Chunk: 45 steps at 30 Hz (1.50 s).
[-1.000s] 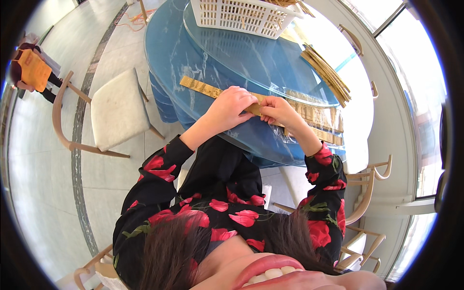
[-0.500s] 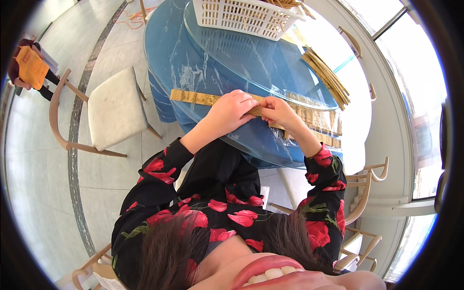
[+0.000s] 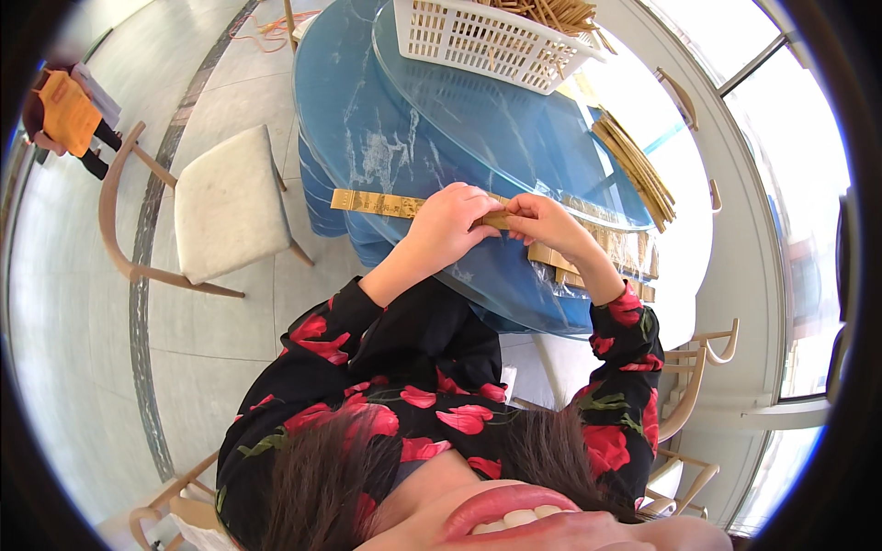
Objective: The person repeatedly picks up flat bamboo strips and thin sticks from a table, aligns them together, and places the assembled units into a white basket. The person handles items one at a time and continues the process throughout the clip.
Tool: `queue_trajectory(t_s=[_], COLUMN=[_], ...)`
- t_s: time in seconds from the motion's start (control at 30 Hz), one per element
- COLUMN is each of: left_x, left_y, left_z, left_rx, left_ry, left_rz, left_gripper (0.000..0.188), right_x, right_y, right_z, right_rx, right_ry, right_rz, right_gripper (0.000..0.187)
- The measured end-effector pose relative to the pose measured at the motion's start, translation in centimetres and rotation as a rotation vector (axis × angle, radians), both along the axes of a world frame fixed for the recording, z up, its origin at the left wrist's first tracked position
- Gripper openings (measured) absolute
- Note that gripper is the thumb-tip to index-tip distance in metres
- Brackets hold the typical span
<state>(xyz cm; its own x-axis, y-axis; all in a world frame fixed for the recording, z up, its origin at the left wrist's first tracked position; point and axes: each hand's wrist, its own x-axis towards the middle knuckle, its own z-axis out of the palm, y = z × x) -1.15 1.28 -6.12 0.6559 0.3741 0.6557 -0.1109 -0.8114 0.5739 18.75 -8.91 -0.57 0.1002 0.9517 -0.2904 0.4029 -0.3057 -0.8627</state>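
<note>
A long, narrow gold strip (image 3: 375, 203) with dark printing, flat like a paper sleeve, lies across the near edge of the table, its left end sticking out past my left hand (image 3: 448, 223). The thumb and fingers of that hand are closed round a brownish, narrow piece at the strip's right part. My right hand (image 3: 551, 225) pinches the other end of the same piece, fingertips close to my left thumb. Whether this piece is part of the strip or something separate is hidden by my fingers. Beside my right wrist lie several similar gold strips (image 3: 634, 250), partly under clear plastic.
A white slotted basket (image 3: 478, 44) full of thin brown sticks (image 3: 556, 13) stands at the far side of the round blue table (image 3: 335, 101). A bundle of long gold strips (image 3: 636, 167) lies at the right. A chair (image 3: 230, 202) is to the left; a person holds an orange folder (image 3: 69, 112).
The table and the things on it appear slightly lower and further right in the view. My hands stay together at the strip, with the left thumb now stretched along the held piece.
</note>
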Motion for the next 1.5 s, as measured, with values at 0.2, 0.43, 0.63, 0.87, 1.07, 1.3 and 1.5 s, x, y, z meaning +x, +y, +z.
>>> queue_trajectory(t_s=[0.2,0.43,0.63,0.87,1.07,1.3,1.5], left_x=[0.4,0.8,-0.1,0.1,-0.4,2.0,0.4], left_y=[-0.1,-0.4,0.2,0.1,0.4,-0.6,0.4], left_z=[-0.7,-0.7,-1.2,-1.2,-1.4,-2.6,-2.6], left_rx=[-0.027,0.032,0.02,0.022,0.01,0.024,0.051], left_ry=[0.026,0.019,0.007,-0.023,-0.003,0.011,0.028], left_rz=[0.064,0.049,0.062,0.061,0.11,0.048,0.138], left_gripper=[0.035,0.034,0.033,0.033,0.032,0.031,0.031], right_x=[2.9,0.3,-1.4,-1.8,-5.0,-1.1,-5.6], right_y=[7.3,23.5,32.4,32.9,31.5,30.8,30.8], right_z=[6.5,14.5,14.1,15.0,14.9,14.2,20.9], right_rx=[0.573,1.114,1.114,1.247,1.033,0.99,1.181], right_ry=[-0.536,-1.084,-1.084,-1.059,-0.879,-0.935,-0.88], right_rz=[-0.032,-0.151,-0.223,-0.235,-0.106,-0.331,-0.49], right_gripper=[0.023,0.03,0.027,0.021,0.026,0.02,0.021])
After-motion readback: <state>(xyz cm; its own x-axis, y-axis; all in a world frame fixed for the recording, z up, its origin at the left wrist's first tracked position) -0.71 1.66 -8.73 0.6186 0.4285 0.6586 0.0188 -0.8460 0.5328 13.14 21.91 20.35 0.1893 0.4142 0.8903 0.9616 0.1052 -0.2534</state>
